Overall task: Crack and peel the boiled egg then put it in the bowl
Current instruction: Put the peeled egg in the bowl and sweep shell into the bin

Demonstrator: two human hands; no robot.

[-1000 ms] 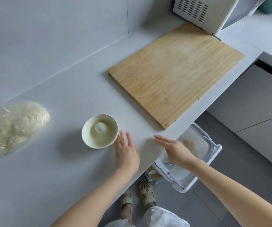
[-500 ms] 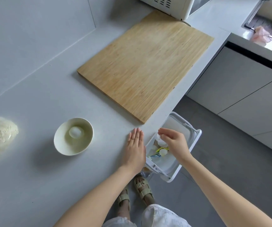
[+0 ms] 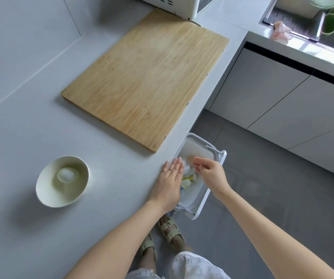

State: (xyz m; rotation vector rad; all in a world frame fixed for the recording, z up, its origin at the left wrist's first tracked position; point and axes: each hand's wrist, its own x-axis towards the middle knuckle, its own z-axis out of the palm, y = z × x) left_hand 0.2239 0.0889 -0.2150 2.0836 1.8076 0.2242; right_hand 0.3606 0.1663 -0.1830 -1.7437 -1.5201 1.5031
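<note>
A peeled white egg (image 3: pixel 68 174) lies in the pale bowl (image 3: pixel 47 195) on the grey counter at the lower left. My left hand (image 3: pixel 170 182) lies flat, fingers together, at the counter's front edge, well to the right of the bowl. My right hand (image 3: pixel 209 173) hovers over the white waste bin (image 3: pixel 200 200) hung below the counter edge, fingers loosely apart and holding nothing that I can see. Bits of shell (image 3: pixel 190 160) and scraps lie inside the bin.
A large wooden cutting board (image 3: pixel 148 77) covers the counter behind my hands. A white appliance (image 3: pixel 174 4) stands at its far end. A sink (image 3: pixel 307 15) is at the top right. Grey cabinets and floor fall away to the right. My sandalled feet (image 3: pixel 168 230) show below.
My left hand slid right along the counter from beside the bowl to the front edge. My right hand went from the edge to above the bin. The view shifted right.
</note>
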